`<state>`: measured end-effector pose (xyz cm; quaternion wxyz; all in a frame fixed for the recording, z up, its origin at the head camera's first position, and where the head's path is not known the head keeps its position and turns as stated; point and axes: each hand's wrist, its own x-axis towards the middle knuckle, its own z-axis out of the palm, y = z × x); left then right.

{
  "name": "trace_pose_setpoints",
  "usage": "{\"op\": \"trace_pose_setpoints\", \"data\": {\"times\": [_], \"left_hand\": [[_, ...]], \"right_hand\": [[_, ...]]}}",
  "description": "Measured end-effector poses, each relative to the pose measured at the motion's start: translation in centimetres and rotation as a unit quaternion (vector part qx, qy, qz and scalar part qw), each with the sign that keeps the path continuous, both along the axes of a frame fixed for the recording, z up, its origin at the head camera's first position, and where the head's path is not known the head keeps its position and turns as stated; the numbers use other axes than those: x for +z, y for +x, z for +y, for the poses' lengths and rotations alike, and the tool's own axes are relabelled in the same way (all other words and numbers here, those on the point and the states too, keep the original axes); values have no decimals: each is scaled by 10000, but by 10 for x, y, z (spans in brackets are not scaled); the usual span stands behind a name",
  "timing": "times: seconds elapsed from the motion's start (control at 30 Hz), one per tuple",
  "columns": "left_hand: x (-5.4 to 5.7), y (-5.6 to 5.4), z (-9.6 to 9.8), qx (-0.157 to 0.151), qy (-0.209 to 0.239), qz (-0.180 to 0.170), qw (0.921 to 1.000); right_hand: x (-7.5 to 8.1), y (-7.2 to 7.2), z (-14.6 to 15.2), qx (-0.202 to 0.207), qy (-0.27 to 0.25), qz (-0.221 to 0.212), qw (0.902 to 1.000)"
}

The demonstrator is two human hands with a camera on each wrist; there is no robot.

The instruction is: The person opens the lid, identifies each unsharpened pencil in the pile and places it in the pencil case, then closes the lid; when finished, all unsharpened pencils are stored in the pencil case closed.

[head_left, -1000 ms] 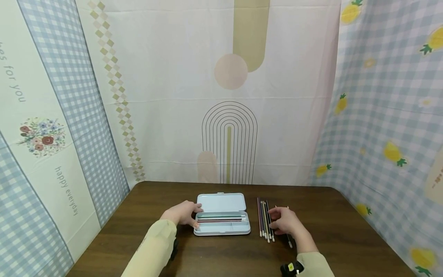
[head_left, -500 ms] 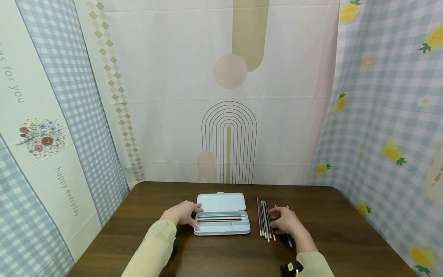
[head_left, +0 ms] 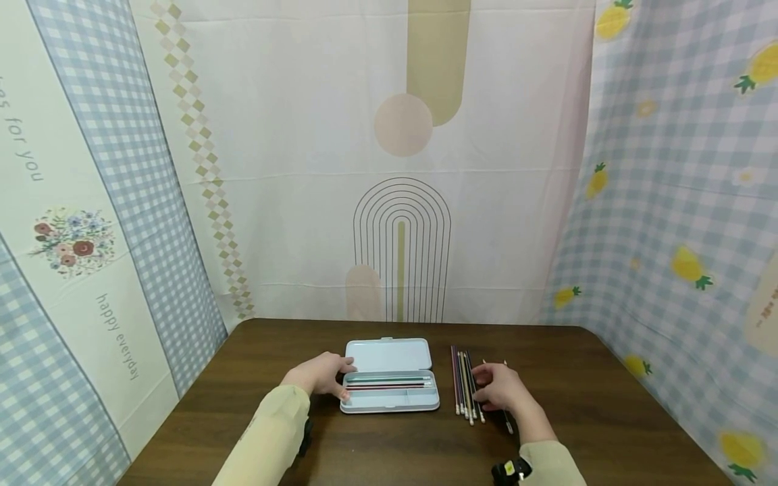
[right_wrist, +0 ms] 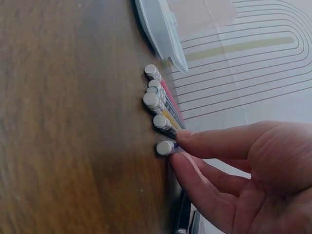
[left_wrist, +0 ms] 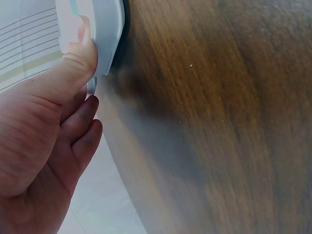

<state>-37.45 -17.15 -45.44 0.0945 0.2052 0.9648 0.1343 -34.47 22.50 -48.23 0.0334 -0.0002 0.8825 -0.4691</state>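
Note:
A pale blue pencil case lies on the table with its lid raised back. Several pencils, green and red among them, lie crosswise in its rear compartment. My left hand grips the case's left end, thumb over the near rim. Right of the case, several pencils lie side by side, eraser ends toward me. My right hand is at the right of this row. In the right wrist view its thumb and index finger pinch a white-tipped pencil near the eraser.
Slim dark sticks lie right of the row, partly hidden under the right hand. The brown wooden table ends at a printed cloth behind, with checked cloths at both sides.
The eraser end of the pencil at the right hand has shifted slightly right, apart from the row. Both hands have stayed almost in place, the left still on the case.

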Motion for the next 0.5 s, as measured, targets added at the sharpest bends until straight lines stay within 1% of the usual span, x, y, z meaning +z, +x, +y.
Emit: {"op": "trace_pose_setpoints", "data": {"times": [0.23, 0.5], "left_hand": [[1, 0, 0, 9, -27, -2, 10000], [2, 1, -1, 23, 6, -43, 10000]], "right_hand": [[0, 1, 0, 64, 63, 20, 10000], [0, 2, 0, -2, 64, -14, 10000]]}}
